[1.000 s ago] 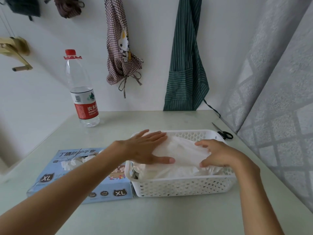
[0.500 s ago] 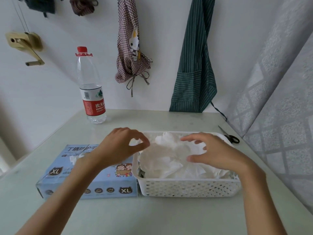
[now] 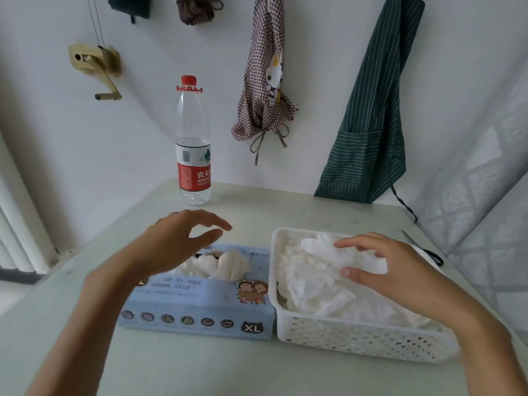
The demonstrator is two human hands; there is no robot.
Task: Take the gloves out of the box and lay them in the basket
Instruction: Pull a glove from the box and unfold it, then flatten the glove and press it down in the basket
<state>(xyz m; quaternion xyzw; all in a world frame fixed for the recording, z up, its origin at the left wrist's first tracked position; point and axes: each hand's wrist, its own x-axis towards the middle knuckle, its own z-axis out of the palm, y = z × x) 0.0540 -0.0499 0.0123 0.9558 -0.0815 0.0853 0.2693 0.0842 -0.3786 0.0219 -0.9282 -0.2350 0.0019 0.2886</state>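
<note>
Hovering left hand (image 3: 171, 244) | crumpled white gloves (image 3: 314, 284) | perforated plastic basket (image 3: 357, 335)

Box (image 3: 197, 307): pale blue, cartoon print. Gloves (image 3: 314, 281): white. Basket (image 3: 357, 338): white, perforated. Bottle (image 3: 194, 155): clear, red cap, red-and-white label. Left apron (image 3: 265, 90): brown-white check. Right apron (image 3: 374, 118): dark green, white pinstripes. Tabletop (image 3: 200, 367): pale green.

We see a pale green table (image 3: 257, 367). On it a blue glove box (image 3: 200, 307) touches a white basket (image 3: 357, 335) to its right; a water bottle (image 3: 193, 144) stands far left, scissors (image 3: 428, 252) far right.
</note>
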